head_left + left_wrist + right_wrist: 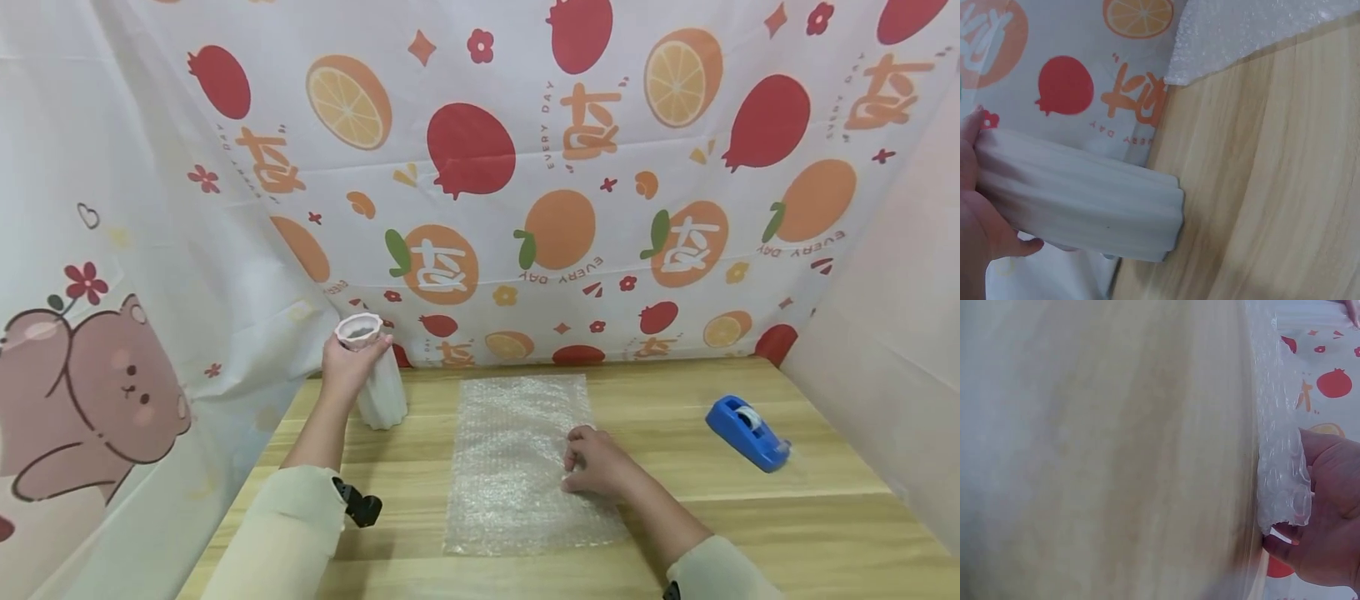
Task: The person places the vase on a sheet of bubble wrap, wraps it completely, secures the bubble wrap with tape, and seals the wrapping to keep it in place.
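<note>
Left grip [349, 363] clasps fluted white vase [383, 398]; right grip [597, 463] at bubbly plastic sheet [510, 467], hold unclear.

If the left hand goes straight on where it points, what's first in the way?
Probably the fruit-print cloth behind the table. The left hand grips the white fluted vase, which might touch first; the remaining gap is hard to judge.

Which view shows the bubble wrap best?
The head view: the bubble wrap shows nearly whole there, only partly covered by the right hand. The left wrist view catches one portion at top right; the right wrist view, a narrow strip.
</note>
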### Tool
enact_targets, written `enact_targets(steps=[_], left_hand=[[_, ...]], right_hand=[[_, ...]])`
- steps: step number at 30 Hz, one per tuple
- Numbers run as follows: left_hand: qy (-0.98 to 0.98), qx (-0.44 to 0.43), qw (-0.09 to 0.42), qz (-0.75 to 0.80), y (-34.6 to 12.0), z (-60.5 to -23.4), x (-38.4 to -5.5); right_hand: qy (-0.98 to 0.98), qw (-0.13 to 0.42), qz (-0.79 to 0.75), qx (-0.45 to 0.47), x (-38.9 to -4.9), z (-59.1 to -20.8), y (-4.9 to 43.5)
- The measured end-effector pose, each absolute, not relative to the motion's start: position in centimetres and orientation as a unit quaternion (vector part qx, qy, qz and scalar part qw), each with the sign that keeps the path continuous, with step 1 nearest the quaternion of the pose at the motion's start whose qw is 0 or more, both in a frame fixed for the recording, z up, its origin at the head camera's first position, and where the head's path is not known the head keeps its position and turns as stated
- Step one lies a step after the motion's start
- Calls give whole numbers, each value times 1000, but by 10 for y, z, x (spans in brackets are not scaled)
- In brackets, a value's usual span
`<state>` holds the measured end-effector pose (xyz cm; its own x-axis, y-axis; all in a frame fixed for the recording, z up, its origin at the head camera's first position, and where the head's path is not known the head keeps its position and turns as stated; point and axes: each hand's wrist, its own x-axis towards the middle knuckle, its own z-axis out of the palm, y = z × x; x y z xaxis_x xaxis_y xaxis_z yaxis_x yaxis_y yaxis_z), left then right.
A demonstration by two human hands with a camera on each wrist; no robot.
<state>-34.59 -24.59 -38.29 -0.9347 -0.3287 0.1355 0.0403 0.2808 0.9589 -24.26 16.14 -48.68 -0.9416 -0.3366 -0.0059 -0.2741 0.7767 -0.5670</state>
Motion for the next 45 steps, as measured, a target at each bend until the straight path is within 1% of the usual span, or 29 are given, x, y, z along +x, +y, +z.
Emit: enact_targets(steps=[5,10,14,16,18,25,28,31,36,45], left_hand=[[-766,96,159,-615,-250,-393,-351],[-758,107,181,-617,-249,-402,-351],[-759,99,202,-611,-247,-405,-351],[-760,97,204,-609,-246,-404,-352],[-763,98,196,-608,-246,-401,-353],[-780,97,111,-608,-246,-377,-356],[-787,99,90,-603,-248,-373,-356],[-789,107,81,-599,-249,-374,-356],[-785,110,81,-605,-249,-375,-356],[-789,114,65,-600,-251,-373,-356]], right_hand=[[938,63,-301,-159,-244,-483,162],[940,72,-295,-156,-245,-481,163],[942,68,-285,-163,-245,-481,162],[942,69,-283,-164,-244,-480,161],[942,71,-285,-163,-243,-479,160],[942,77,-294,-145,-241,-478,160],[942,77,-293,-143,-241,-479,159],[942,73,-293,-144,-240,-480,158],[944,78,-287,-140,-242,-480,156],[955,85,-252,-130,-256,-472,148]])
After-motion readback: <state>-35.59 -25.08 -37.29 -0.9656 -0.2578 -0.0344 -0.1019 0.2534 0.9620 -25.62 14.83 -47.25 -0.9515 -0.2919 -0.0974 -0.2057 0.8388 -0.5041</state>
